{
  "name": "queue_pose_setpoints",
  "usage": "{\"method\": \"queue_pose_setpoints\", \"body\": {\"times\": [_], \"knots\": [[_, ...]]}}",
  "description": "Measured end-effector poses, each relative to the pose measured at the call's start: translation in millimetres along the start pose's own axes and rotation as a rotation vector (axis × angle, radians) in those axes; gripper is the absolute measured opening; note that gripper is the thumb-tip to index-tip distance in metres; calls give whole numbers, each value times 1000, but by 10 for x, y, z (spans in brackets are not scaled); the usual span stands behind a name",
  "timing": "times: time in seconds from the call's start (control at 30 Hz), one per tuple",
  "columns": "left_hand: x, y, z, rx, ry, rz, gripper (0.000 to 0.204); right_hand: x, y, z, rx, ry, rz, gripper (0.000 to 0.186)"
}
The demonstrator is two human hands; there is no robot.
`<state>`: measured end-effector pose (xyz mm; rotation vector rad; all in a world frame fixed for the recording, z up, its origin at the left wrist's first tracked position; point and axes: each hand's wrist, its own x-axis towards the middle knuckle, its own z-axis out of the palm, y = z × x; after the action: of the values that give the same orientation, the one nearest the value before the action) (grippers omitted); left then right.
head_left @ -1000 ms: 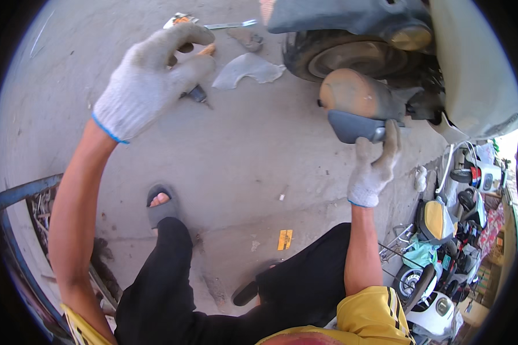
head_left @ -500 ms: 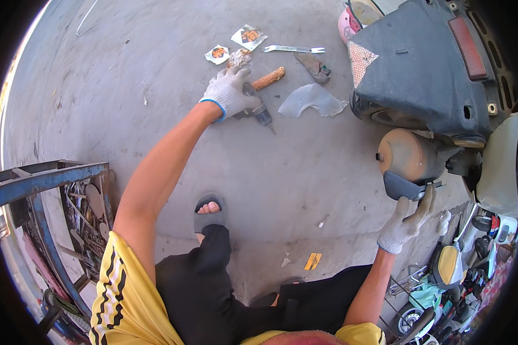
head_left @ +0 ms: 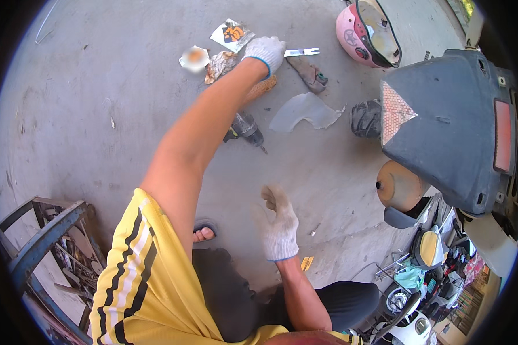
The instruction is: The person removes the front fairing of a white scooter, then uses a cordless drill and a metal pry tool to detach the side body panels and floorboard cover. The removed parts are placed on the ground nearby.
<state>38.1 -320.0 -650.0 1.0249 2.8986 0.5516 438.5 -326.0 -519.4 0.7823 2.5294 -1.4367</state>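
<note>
My left hand (head_left: 265,50), in a white knit glove, is closed over the near end of a silver open-ended wrench (head_left: 303,52) lying on the floor; its forked end sticks out to the right. Below my left forearm lies a cordless drill (head_left: 247,130), bit pointing to the lower right and partly hidden by the arm. A brown, rough-surfaced handle-like piece (head_left: 261,89) shows beside the forearm. My right hand (head_left: 280,227), also gloved, hovers over the floor near my knees, fingers apart and somewhat blurred, holding nothing.
A crumpled rag (head_left: 220,66), printed papers (head_left: 232,35), a dark cloth piece (head_left: 308,75) and a grey plastic sheet (head_left: 306,111) lie around. At right stand a scooter's dark rear body (head_left: 443,115), its rusty muffler (head_left: 398,185) and a pink helmet (head_left: 351,35). A blue metal frame (head_left: 52,238) is at left.
My left hand has left the drill and moved up and right to the wrench. My right hand has moved left, away from beside the muffler. The view has shifted.
</note>
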Motion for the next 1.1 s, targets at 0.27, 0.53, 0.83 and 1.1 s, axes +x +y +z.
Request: {"method": "queue_pose_setpoints", "body": {"times": [0.27, 0.53, 0.83, 1.1], "knots": [[72, -16, -144, -193, 167, -79, 23, 1120, -427, 434, -452, 92, -482, 85], [783, 776, -389, -382, 474, 397, 18, 1807, -240, 331, -518, -285, -102, 83], [1457, 953, -503, -335, 240, 466, 68, 634, 347, 370, -308, -205, 239, 77], [1104, 316, 71, -259, 94, 72, 41, 852, 40, 145, -449, -275, 127, 73]]}}
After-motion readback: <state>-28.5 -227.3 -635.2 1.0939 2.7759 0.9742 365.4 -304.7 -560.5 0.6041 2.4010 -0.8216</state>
